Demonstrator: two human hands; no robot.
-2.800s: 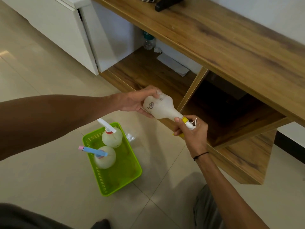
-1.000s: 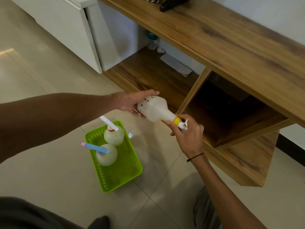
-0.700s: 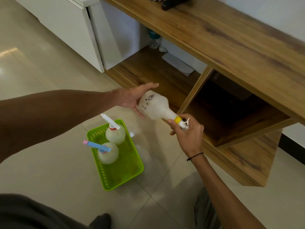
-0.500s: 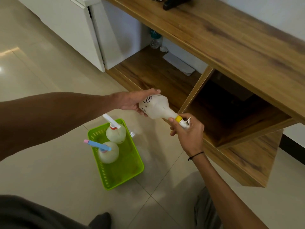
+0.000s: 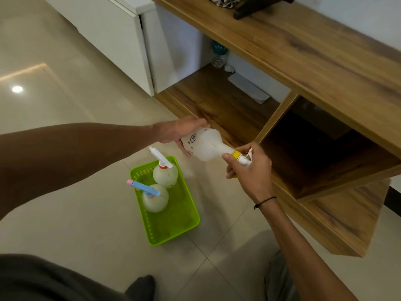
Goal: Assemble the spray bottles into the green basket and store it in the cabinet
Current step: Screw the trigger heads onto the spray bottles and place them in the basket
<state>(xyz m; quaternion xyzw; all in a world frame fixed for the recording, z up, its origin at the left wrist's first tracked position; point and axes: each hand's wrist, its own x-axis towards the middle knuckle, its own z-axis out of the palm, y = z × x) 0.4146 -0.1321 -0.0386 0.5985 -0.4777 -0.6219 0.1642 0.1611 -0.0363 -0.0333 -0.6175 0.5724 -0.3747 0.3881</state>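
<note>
I hold a white spray bottle (image 5: 206, 147) sideways over the floor, its base toward the left. My left hand (image 5: 180, 133) grips the base. My right hand (image 5: 247, 165) is closed on the spray head at the yellow collar (image 5: 236, 153). Below, a green basket (image 5: 182, 213) sits on the tiled floor with two white bottles standing in its far end: one with a white sprayer (image 5: 165, 173), one with a blue and pink sprayer (image 5: 155, 197). The wooden cabinet (image 5: 314, 153) stands open to the right.
The cabinet's left shelf holds a clear water bottle (image 5: 218, 56) and a white paper (image 5: 249, 88). A white cabinet door (image 5: 121, 40) stands at the back left. A dark object (image 5: 260, 6) rests on the wooden top. My knees show at the bottom edge.
The bottle has turned in my hands, its base marking rotating, while my right hand stays on the sprayer collar. The basket and its two bottles have not moved.
</note>
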